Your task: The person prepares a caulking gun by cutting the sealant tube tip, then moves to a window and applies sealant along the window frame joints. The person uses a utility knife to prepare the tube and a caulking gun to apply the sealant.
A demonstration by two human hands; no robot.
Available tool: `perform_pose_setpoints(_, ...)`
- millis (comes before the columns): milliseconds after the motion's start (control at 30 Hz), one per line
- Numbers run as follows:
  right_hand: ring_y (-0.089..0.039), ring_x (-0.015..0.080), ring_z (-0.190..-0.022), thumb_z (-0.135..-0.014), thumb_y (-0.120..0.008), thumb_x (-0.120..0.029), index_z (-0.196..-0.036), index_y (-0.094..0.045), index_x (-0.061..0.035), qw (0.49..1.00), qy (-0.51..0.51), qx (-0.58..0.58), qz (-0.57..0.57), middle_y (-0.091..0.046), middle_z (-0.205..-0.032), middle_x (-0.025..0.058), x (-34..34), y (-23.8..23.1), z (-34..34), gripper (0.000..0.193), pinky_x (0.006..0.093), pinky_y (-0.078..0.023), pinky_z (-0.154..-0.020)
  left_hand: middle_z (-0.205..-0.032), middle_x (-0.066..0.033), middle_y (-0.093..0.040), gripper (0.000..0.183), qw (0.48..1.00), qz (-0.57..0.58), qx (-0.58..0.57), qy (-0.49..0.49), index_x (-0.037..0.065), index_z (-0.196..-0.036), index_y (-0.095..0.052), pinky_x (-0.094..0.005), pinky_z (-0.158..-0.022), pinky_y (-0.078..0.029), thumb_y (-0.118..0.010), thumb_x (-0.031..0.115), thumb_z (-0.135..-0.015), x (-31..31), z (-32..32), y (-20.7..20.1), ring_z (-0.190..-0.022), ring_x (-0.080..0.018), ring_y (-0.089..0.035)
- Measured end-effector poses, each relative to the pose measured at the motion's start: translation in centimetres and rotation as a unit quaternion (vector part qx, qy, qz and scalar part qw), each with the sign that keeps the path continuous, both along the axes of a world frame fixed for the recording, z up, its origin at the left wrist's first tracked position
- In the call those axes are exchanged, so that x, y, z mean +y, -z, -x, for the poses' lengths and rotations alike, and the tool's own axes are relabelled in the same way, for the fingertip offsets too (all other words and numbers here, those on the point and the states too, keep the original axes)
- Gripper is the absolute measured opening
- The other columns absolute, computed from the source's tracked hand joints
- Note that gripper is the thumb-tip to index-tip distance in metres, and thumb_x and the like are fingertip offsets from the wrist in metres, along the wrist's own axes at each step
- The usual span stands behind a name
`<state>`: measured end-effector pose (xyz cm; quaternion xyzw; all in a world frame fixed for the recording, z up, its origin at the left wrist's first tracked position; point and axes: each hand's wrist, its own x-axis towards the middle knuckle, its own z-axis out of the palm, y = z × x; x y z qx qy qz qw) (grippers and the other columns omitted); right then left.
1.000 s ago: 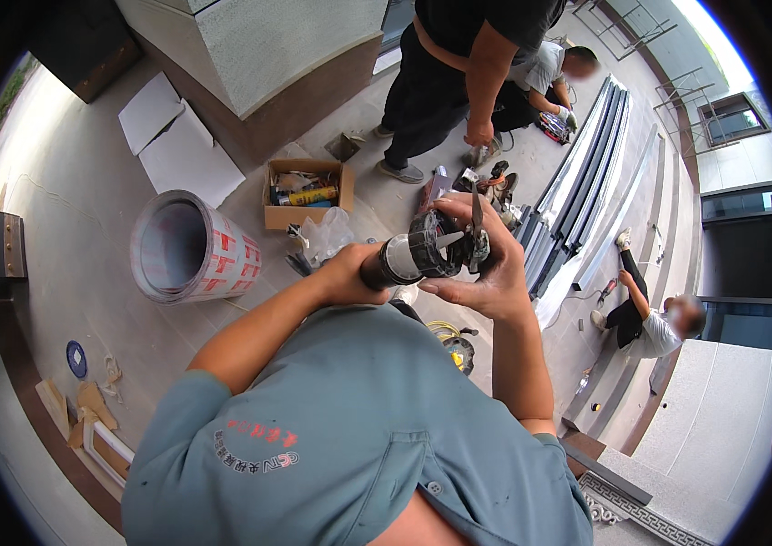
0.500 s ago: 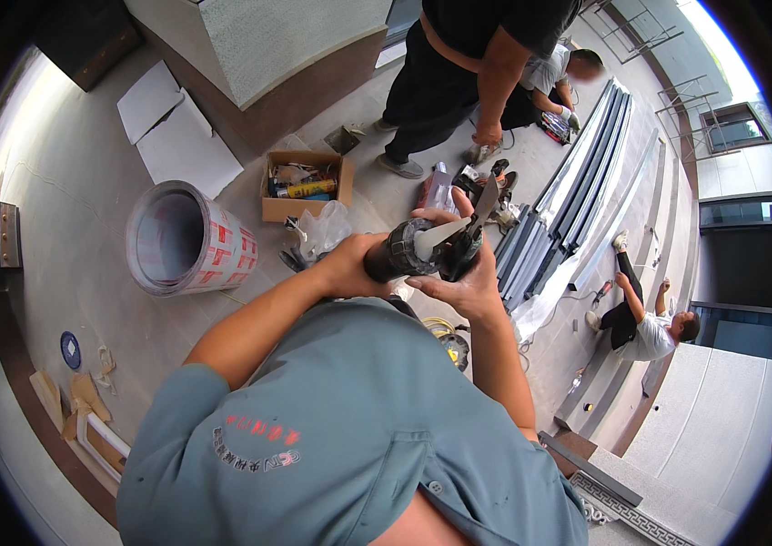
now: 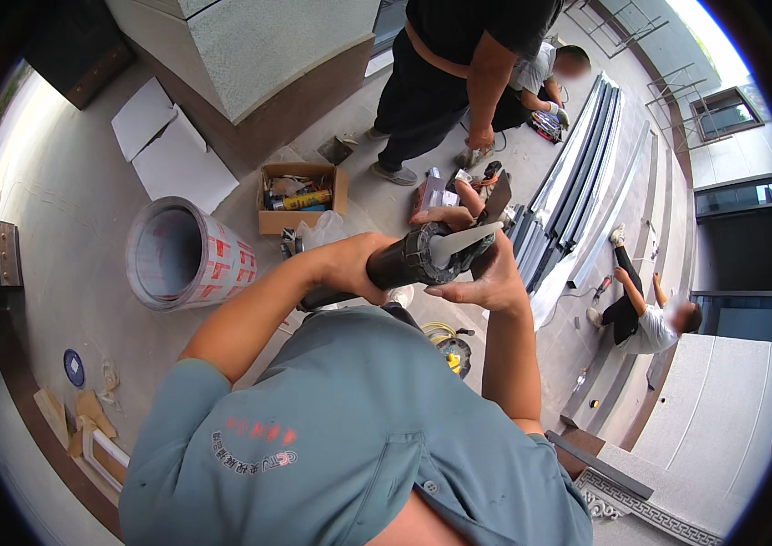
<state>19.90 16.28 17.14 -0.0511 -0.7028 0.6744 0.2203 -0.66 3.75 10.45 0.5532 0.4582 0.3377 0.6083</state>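
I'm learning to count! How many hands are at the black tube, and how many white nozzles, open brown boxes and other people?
Hands at black tube: 2 (left hand, right hand)
White nozzle: 1
Open brown box: 1
Other people: 3 (standing person, crouching person, person at right)
Total: 7

Open floor [image 3: 67, 237] gives passage left of the wrapped roll [image 3: 224, 262]; the roll and, farther off, the cardboard box [image 3: 297, 222] obstruct the left; a standing co-worker [image 3: 427, 86] blocks the far middle; long dark profiles [image 3: 575, 182] bar the far right.
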Motion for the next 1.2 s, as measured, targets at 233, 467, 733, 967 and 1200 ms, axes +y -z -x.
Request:
perform_pose_setpoints(233, -0.062, 0.0259, -0.124, -0.061, -0.095, -0.005, -0.163, -0.028, -0.0018, 0.999, -0.026, 0.011, -0.045, -0.065, -0.134, 0.0192, -0.5, -0.7, 0.3, 0.122, 0.0410, -0.043, -0.113, -0.083, -0.0032, -0.068, 0.043, 0.989, 0.014, -0.080, 0.122, 0.004, -0.101, -0.066, -0.0332, -0.075, -0.053, -0.083, 0.008, -0.062, 0.4, 1.2, 0.2, -0.076, -0.0149, -0.064)
perform_pose_setpoints(467, -0.064, 0.0249, -0.120, -0.058, -0.098, -0.011, -0.164, -0.022, 0.0010, 0.998, 0.056, -0.005, -0.010, -0.068, -0.129, 0.0190, -1.4, -1.3, 0.4, 0.131, 0.0399, -0.045, -0.110, -0.086, -0.0046, -0.069, 0.045, 0.998, -0.008, -0.061, -0.005, 0.003, -0.103, -0.066, -0.0329, -0.077, -0.053, -0.084, 0.008, -0.062, -0.6, 0.1, -0.3, -0.079, -0.0155, -0.065)
perform_pose_setpoints(733, -0.062, 0.0242, -0.123, -0.058, -0.100, -0.015, -0.161, -0.025, 0.0013, 0.986, 0.134, -0.012, 0.104, -0.065, -0.133, 0.0187, -3.1, -0.8, 0.3, 0.129, 0.0400, -0.045, -0.111, -0.094, -0.0079, -0.070, 0.054, 0.982, -0.115, 0.036, -0.147, 0.003, -0.115, -0.064, -0.0340, -0.081, -0.053, -0.083, 0.009, -0.064, -1.4, -1.8, -1.1, -0.085, -0.0180, -0.064)
perform_pose_setpoints(967, -0.059, 0.0221, -0.126, -0.063, -0.099, -0.009, -0.163, -0.024, -0.0023, 0.975, 0.170, 0.031, 0.141, -0.059, -0.139, 0.0163, -4.0, 0.6, 0.9, 0.125, 0.0395, -0.048, -0.110, -0.099, -0.0085, -0.071, 0.050, 0.980, -0.084, 0.034, -0.178, 0.004, -0.115, -0.065, -0.0344, -0.082, -0.054, -0.082, 0.009, -0.068, -1.4, -2.2, -0.9, -0.090, -0.0177, -0.066)
perform_pose_setpoints(1200, -0.059, 0.0225, -0.126, -0.067, -0.099, -0.013, -0.162, -0.028, -0.0046, 0.974, 0.181, 0.041, 0.126, -0.061, -0.138, 0.0171, -3.7, 0.9, 0.4, 0.119, 0.0400, -0.047, -0.111, -0.094, -0.0046, -0.070, 0.046, 0.985, -0.071, 0.011, -0.159, 0.003, -0.112, -0.066, -0.0322, -0.079, -0.054, -0.083, 0.009, -0.070, -1.4, -2.7, -0.2, -0.086, -0.0146, -0.065)
